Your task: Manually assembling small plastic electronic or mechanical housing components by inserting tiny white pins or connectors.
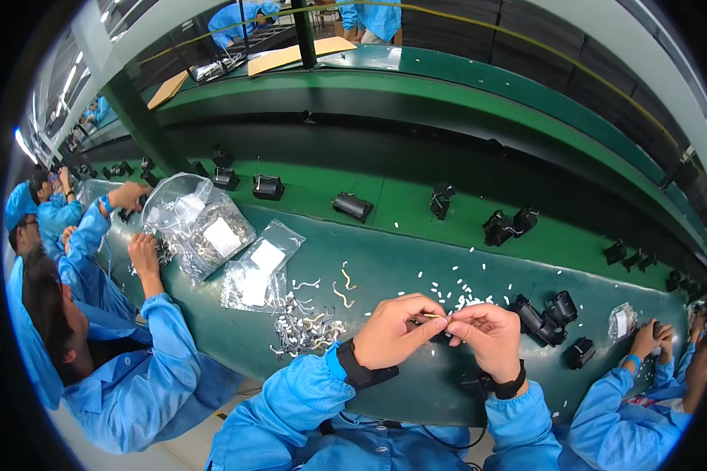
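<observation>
My left hand and my right hand meet above the green table, fingertips pinched close together. A thin brass-coloured metal piece shows at the fingers of the left hand. What the right fingertips pinch is too small and covered to make out. Just beyond and between the hands lie scattered small white pieces. Left of my left wrist is a pile of small bent metal strips, grey and brass-coloured, and two brass-coloured strips lie apart from it. Beside the right hand sit black cylindrical housings.
Clear plastic bags of metal parts, one with a white label, stand at the left. A green conveyor belt carrying several black units runs beyond the table. Co-workers in blue sit left and right. A small clear bag lies at the right.
</observation>
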Motion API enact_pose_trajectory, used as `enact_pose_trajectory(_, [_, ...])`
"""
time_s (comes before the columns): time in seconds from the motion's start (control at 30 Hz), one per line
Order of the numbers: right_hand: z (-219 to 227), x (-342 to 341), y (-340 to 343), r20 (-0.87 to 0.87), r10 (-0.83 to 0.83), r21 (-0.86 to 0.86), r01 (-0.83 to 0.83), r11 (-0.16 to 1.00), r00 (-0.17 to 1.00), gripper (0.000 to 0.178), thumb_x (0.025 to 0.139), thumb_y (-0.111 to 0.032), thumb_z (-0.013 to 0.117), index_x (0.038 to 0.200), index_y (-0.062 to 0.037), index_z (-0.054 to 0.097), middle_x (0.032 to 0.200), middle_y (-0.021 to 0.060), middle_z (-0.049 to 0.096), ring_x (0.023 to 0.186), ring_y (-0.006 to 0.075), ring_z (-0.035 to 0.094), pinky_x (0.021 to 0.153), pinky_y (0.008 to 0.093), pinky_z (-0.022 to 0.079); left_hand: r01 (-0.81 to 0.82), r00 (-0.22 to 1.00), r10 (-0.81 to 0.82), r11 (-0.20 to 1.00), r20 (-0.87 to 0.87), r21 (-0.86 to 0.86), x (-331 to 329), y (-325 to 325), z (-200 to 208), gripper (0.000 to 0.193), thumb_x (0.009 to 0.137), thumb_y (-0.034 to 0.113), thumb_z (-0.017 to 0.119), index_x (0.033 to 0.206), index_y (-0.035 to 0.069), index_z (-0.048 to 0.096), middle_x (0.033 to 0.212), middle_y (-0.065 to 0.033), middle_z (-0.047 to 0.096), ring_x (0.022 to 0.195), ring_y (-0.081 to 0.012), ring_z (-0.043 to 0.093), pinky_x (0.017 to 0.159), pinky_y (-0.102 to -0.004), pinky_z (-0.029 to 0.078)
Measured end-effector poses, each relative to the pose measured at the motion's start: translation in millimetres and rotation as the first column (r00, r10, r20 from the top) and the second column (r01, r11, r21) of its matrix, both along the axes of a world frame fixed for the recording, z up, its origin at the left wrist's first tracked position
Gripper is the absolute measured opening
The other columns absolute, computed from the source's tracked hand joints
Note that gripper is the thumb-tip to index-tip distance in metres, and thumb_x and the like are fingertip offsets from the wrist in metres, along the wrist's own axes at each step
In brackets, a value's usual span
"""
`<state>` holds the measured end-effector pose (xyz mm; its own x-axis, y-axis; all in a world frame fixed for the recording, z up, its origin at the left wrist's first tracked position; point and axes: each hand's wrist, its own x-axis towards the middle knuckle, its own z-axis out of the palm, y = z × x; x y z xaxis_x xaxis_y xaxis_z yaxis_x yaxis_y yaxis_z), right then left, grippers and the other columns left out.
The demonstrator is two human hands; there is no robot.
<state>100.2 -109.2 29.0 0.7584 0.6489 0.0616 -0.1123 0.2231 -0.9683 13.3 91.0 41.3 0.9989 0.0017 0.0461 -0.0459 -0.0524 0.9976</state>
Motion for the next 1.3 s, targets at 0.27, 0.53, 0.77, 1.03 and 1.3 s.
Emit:
enact_pose_trajectory(0.27, [0,-7,-3,-0.068,0.041,0.009,-0.041,0.999,0.997,0.018,0.098,0.000,0.070,0.116,0.0046,0.070,0.102,0.0125,0.075,0.088,0.0183,0.074,0.074,0.0289,0.062,-0.049,0.993,0.031,0.987,-0.117,-0.151,-8,-9,0,0.017,0.105,0.010,0.063,0.116,-0.004,0.065,0.103,-0.0092,0.071,0.091,-0.0148,0.070,0.077,-0.0296,0.059])
enact_pose_trajectory(0.53, [4,-9,1,0.030,0.034,-0.084,-0.031,0.996,0.999,0.015,0.098,-0.002,0.071,0.112,0.0035,0.070,0.098,0.0073,0.073,0.082,0.0131,0.070,0.069,0.0255,0.059,0.034,0.958,-0.156,0.895,-0.240,-0.444,-3,-3,-5,0.021,0.104,0.009,0.064,0.123,-0.001,0.063,0.104,-0.0082,0.070,0.093,-0.0147,0.068,0.080,-0.0286,0.057])
enact_pose_trajectory(0.77, [3,-8,-1,-0.059,-0.056,-0.126,0.048,0.991,0.997,0.013,0.096,-0.006,0.074,0.106,0.0030,0.072,0.094,0.0070,0.072,0.072,0.0116,0.067,0.061,0.0238,0.055,-0.076,0.963,0.018,0.975,0.267,0.210,-1,-6,-3,0.020,0.095,0.003,0.070,0.115,0.002,0.067,0.112,-0.0117,0.068,0.107,-0.0237,0.065,0.088,-0.0368,0.052])
enact_pose_trajectory(1.03, [14,-18,7,0.587,-0.190,-0.195,0.365,0.910,0.787,0.013,0.090,-0.001,0.077,0.103,0.0018,0.073,0.092,0.0109,0.072,0.075,0.0186,0.069,0.062,0.0292,0.056,-0.304,0.934,0.244,0.927,0.262,0.219,-4,-17,-2,0.009,0.094,0.001,0.071,0.102,-0.001,0.070,0.098,-0.0132,0.073,0.089,-0.0254,0.072,0.081,-0.0341,0.055])
enact_pose_trajectory(1.3, [14,-18,9,0.616,-0.156,-0.202,0.346,0.916,0.772,0.015,0.088,0.000,0.078,0.102,0.0000,0.076,0.098,0.0122,0.074,0.083,0.0244,0.071,0.070,0.0330,0.057,-0.322,0.921,0.241,0.914,0.306,0.248,-8,-22,-5,0.012,0.092,0.000,0.073,0.104,-0.001,0.073,0.101,-0.0158,0.076,0.089,-0.0265,0.075,0.077,-0.0331,0.058])
